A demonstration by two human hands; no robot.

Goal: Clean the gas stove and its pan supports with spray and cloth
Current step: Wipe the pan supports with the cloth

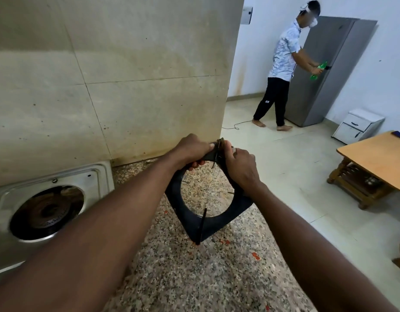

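Pan support (208,212) stands tilted on one corner on a speckled counter (194,278), both hands, left (190,149) and right (239,167), pinching its 12 o'clock corner, stove (48,199) at 9 o'clock

Single head cam, looking forward and down.
I'm close over the granite counter (194,278): stove (48,210) at its left, tiled wall (104,86) behind, open room beyond its right edge.

Soft even light, wide-angle bending at edges
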